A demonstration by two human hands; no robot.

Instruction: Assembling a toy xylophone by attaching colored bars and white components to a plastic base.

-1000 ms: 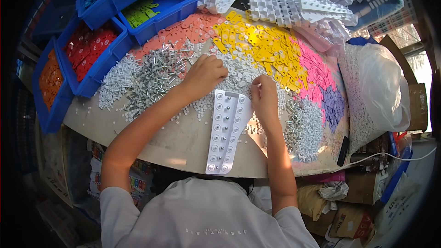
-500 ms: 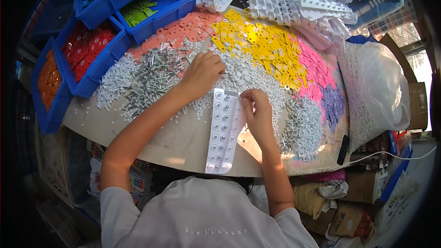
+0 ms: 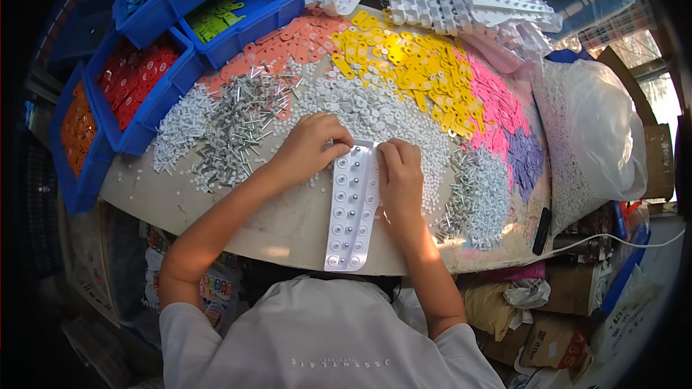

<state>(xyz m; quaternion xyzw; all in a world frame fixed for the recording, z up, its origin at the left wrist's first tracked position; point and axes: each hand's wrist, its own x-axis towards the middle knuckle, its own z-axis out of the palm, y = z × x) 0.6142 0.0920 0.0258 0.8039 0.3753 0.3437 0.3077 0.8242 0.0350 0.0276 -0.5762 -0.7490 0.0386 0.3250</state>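
A long white plastic frame lies on the table before me, its far end turned away from me. Round white washers line both its sides, and a row of small metal pins runs down its middle. At its far left corner, my left hand is closed in a pinch; what its fingertips hold is too small to make out. My right hand is closed at the far right corner, fingertips down against the edge, and whatever is in them is hidden. A heap of small white washers spreads just beyond both hands.
Metal pins are heaped left, with more pins at right. Yellow plates, pink plates and purple plates lie beyond. Blue bins stand far left. A white plastic bag stands at right.
My left hand has come back from the washer heap, toward me, to the frame's far left corner. The right hand stays at the far right corner, its fingers drawn closer together.
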